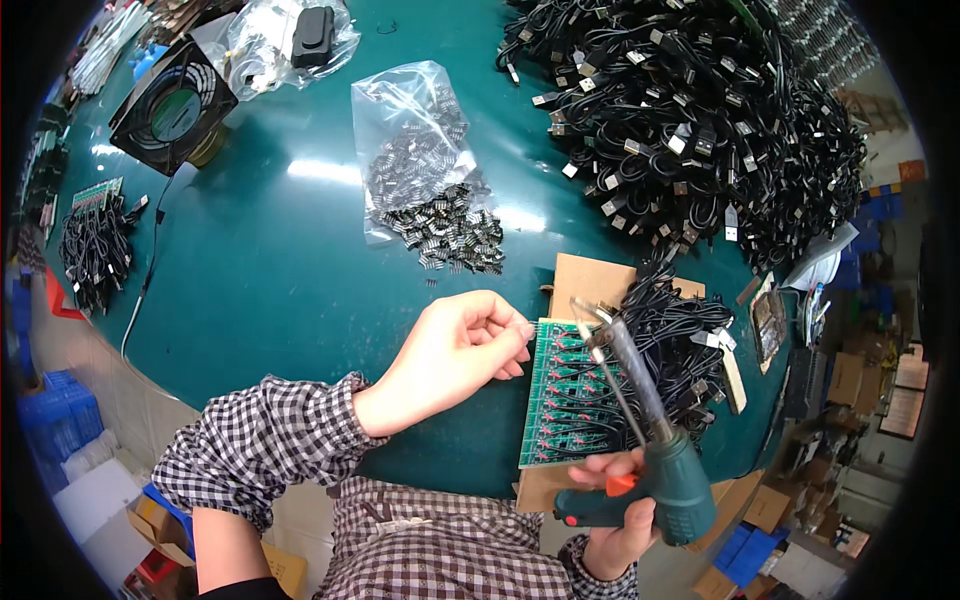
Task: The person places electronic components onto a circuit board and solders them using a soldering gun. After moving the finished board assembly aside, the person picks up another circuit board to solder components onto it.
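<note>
My right hand (622,535) is wrapped round a green soldering gun (682,490) with a red trigger. Its metal barrel points up and away, with the tip over the far edge of a green circuit board panel (545,400). Rows of small boards make up this panel, with black cables and red marks on it. At the panel's far left corner, my left hand (450,350) is closed in a pinch of thumb and forefinger. Whatever is between those fingertips is too small to make out. Black USB cables (665,335) run off the panel's right side.
Cardboard (590,280) lies under the panel. A clear bag (410,130) spills small metal connectors (455,235) beyond my left hand. A big heap of USB cables (690,130) fills the far right. A black fan (175,105) and finished-looking cabled boards (95,245) sit left.
</note>
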`<state>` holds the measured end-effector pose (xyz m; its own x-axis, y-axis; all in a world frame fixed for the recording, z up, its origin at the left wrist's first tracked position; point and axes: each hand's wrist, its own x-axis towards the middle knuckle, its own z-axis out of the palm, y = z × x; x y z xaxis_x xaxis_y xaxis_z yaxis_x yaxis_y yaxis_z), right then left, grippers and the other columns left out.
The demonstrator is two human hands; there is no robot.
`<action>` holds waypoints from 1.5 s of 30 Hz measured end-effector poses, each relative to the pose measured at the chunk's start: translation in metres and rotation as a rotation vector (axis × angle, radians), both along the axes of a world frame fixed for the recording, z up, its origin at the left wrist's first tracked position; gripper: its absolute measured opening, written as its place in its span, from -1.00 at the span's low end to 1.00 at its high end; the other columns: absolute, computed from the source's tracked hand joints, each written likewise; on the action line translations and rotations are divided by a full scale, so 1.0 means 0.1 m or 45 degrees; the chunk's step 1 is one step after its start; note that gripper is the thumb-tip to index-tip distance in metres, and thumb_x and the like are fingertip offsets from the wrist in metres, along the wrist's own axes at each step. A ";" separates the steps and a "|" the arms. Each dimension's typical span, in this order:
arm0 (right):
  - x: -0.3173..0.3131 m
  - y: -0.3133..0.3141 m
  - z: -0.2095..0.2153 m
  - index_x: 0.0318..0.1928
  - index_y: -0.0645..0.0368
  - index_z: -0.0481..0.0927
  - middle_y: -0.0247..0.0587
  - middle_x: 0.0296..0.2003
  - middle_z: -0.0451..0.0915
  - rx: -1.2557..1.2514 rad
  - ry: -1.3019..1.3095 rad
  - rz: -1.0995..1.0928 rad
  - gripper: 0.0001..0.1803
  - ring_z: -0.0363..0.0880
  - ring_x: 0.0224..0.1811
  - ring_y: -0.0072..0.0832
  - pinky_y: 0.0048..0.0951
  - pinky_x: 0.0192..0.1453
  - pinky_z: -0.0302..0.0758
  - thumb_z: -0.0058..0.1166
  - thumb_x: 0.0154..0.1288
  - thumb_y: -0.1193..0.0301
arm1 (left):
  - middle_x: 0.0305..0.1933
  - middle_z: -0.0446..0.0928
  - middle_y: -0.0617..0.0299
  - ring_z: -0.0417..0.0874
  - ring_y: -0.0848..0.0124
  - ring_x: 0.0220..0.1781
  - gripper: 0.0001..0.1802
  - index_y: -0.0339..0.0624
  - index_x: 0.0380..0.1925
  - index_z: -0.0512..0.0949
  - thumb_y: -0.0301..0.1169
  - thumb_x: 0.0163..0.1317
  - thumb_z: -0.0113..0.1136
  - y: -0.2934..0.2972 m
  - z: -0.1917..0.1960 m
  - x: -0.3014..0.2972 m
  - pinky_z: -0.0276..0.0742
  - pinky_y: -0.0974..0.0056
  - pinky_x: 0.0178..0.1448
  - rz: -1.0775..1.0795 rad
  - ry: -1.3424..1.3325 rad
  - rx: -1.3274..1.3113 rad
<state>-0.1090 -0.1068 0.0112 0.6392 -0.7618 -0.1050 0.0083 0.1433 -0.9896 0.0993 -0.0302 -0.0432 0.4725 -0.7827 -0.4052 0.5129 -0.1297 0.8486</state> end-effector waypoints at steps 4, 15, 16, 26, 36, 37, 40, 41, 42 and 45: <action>-0.14 0.03 -0.15 0.03 0.36 0.25 -0.08 -0.28 0.40 -0.075 0.023 -0.085 -0.39 0.50 -0.22 -0.27 -0.12 -0.10 0.54 -0.01 0.18 0.09 | -0.45 0.53 0.20 0.56 0.56 -0.44 -0.79 -0.33 -0.36 0.45 -0.36 0.22 0.08 -0.04 -0.02 -0.02 0.54 0.47 -0.33 -0.037 -0.015 0.058; -0.13 -0.01 -0.07 0.04 0.44 0.25 -0.03 -0.30 0.42 -0.066 0.254 -0.119 -0.37 0.51 -0.24 -0.24 -0.27 -0.25 0.61 0.03 0.16 0.14 | -0.47 0.51 0.23 0.56 0.57 -0.46 -0.79 -0.36 -0.38 0.44 -0.38 0.22 0.08 -0.09 -0.07 -0.01 0.53 0.48 -0.35 -0.060 -0.127 0.079; -0.14 0.00 -0.07 0.04 0.44 0.25 -0.03 -0.30 0.42 -0.065 0.254 -0.118 -0.37 0.51 -0.24 -0.24 -0.27 -0.25 0.61 0.03 0.16 0.14 | -0.47 0.51 0.23 0.56 0.57 -0.46 -0.79 -0.36 -0.38 0.44 -0.38 0.22 0.08 -0.09 -0.07 -0.01 0.53 0.48 -0.35 -0.059 -0.126 0.080; -0.25 0.05 -0.09 0.04 0.49 0.22 0.01 -0.32 0.42 -0.082 0.324 -0.103 -0.35 0.52 -0.29 -0.25 -0.31 -0.31 0.62 0.04 0.14 0.17 | -0.48 0.51 0.23 0.55 0.57 -0.47 -0.77 -0.36 -0.36 0.45 -0.35 0.22 0.08 -0.10 -0.08 0.03 0.53 0.47 -0.36 -0.108 -0.077 0.017; -0.20 0.08 -0.08 0.02 0.47 0.23 -0.07 -0.40 0.42 -0.017 0.325 -0.110 -0.39 0.50 -0.31 -0.30 -0.29 -0.29 0.61 0.06 0.13 0.24 | -0.47 0.51 0.23 0.55 0.57 -0.46 -0.78 -0.36 -0.36 0.45 -0.37 0.21 0.09 -0.08 -0.10 -0.01 0.53 0.48 -0.35 -0.069 -0.074 0.018; -0.19 0.08 -0.08 0.02 0.47 0.23 -0.07 -0.40 0.42 -0.016 0.326 -0.110 -0.39 0.50 -0.31 -0.30 -0.29 -0.29 0.61 0.06 0.13 0.24 | -0.47 0.51 0.23 0.55 0.57 -0.46 -0.78 -0.36 -0.36 0.45 -0.37 0.21 0.09 -0.08 -0.10 -0.02 0.53 0.48 -0.35 -0.070 -0.073 0.019; -0.17 0.09 -0.06 0.03 0.47 0.23 -0.09 -0.42 0.43 -0.017 0.340 -0.111 -0.40 0.50 -0.32 -0.31 -0.28 -0.28 0.61 0.06 0.13 0.25 | -0.46 0.51 0.22 0.56 0.57 -0.46 -0.79 -0.36 -0.36 0.45 -0.37 0.22 0.09 -0.07 -0.10 -0.02 0.54 0.48 -0.34 -0.062 -0.074 0.020; -0.17 0.09 -0.06 0.03 0.47 0.23 -0.09 -0.42 0.43 -0.023 0.334 -0.111 -0.40 0.50 -0.32 -0.31 -0.28 -0.27 0.61 0.05 0.14 0.25 | -0.46 0.52 0.22 0.56 0.57 -0.45 -0.79 -0.36 -0.36 0.44 -0.37 0.22 0.09 -0.07 -0.11 -0.02 0.54 0.48 -0.33 -0.060 -0.074 0.013; -0.18 0.08 -0.07 0.03 0.47 0.23 -0.10 -0.42 0.43 -0.027 0.328 -0.113 -0.40 0.50 -0.32 -0.31 -0.28 -0.27 0.61 0.05 0.14 0.25 | -0.46 0.52 0.22 0.56 0.57 -0.45 -0.79 -0.36 -0.35 0.44 -0.37 0.22 0.08 -0.08 -0.12 -0.03 0.54 0.48 -0.33 -0.061 -0.074 0.009; -0.21 0.06 -0.09 0.04 0.47 0.23 -0.09 -0.41 0.43 -0.022 0.307 -0.112 -0.41 0.50 -0.33 -0.32 -0.27 -0.27 0.60 0.04 0.15 0.26 | -0.45 0.52 0.22 0.56 0.57 -0.44 -0.79 -0.36 -0.35 0.44 -0.37 0.22 0.08 -0.08 -0.13 -0.03 0.54 0.47 -0.32 -0.052 -0.079 0.011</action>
<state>-0.1304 -0.1008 0.0017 0.5287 -0.8163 -0.2325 -0.2163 0.1354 -0.9669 0.0958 -0.0386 -0.0558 0.4650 -0.7982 -0.3831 0.4533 -0.1571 0.8774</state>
